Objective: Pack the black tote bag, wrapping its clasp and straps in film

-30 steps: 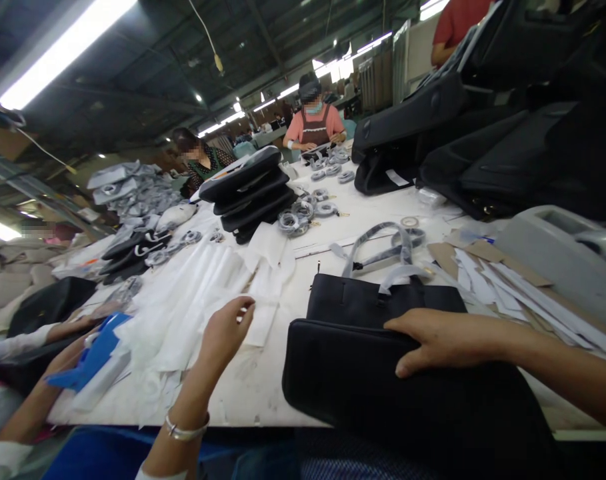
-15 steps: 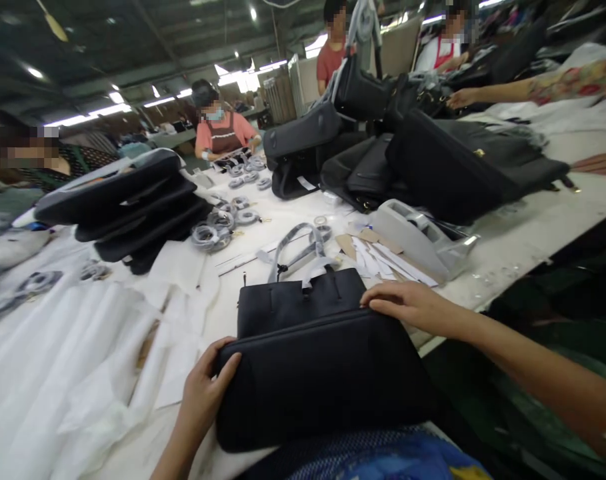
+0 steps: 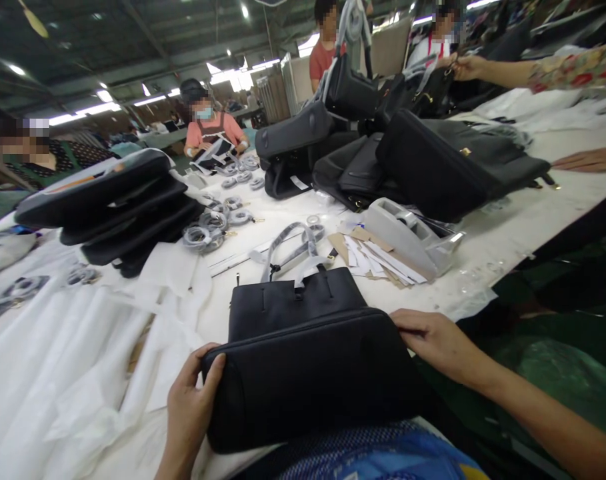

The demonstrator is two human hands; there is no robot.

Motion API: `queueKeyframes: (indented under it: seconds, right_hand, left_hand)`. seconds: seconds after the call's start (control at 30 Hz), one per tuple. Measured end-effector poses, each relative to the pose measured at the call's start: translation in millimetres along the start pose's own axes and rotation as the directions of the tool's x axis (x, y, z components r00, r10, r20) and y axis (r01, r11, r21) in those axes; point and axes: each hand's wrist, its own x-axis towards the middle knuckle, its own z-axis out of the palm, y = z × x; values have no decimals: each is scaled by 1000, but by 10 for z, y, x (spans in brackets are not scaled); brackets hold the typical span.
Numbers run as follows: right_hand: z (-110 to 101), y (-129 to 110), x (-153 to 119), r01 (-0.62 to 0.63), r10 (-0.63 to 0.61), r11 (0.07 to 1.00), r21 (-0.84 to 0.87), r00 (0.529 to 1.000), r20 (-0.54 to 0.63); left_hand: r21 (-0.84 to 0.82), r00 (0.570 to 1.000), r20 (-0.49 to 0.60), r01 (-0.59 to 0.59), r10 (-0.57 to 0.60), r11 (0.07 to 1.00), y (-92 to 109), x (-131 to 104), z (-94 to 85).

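Note:
A black handbag (image 3: pixel 313 380) rests at the table's near edge, its smooth wide side facing me. Behind this side rises a flap-like black panel (image 3: pixel 293 300) with slits, and wrapped handles (image 3: pixel 290 247) lean away from it. My left hand (image 3: pixel 195 390) grips the bag's upper left corner, thumb on the near face and fingers behind. At the upper right corner, my right hand (image 3: pixel 435 340) holds the edge, its fingertips partly hidden behind the bag.
White wrapping sheets (image 3: pixel 77 360) spread at left beside stacked black pieces (image 3: pixel 117 213). Wrapped strap coils (image 3: pixel 203 233) lie mid-table. A grey tape dispenser (image 3: pixel 407 233) stands near paper strips (image 3: pixel 377 260). Black bags (image 3: pixel 433 167) are heaped behind. Several co-workers surround the table.
My right hand has slid from the bag's top edge outward and down to its right corner. The left hand keeps its hold. A co-worker's hand at upper right has lifted a bag slightly.

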Motion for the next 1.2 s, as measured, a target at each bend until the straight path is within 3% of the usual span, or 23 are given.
queueKeyframes:
  seconds: [0.13, 0.3, 0.47, 0.77, 0.97, 1.2]
  right_hand:
    - [-38, -36, 7, -53, 50, 998, 43, 995, 85]
    - [155, 96, -199, -97, 95, 995, -16, 989, -117]
    - [516, 190, -275, -187, 130, 974, -127, 924, -359]
    - [626, 109, -29, -179, 138, 983, -36, 859, -492]
    - [512, -71, 445, -88, 44, 994, -72, 881, -470]
    - [429, 37, 757, 37, -104, 974, -225, 949, -296]
  left_hand:
    - [71, 998, -56, 3, 1, 997, 38, -25, 8]
    - [163, 997, -64, 42, -32, 986, 109, -116, 16]
    - [194, 994, -106, 56, -36, 979, 203, -267, 78]
    - [91, 972, -209, 126, -105, 988, 179, -324, 170]
    - [80, 955, -285, 114, -87, 990, 225, -180, 124]
    - [273, 993, -116, 60, -29, 960, 196, -32, 134]
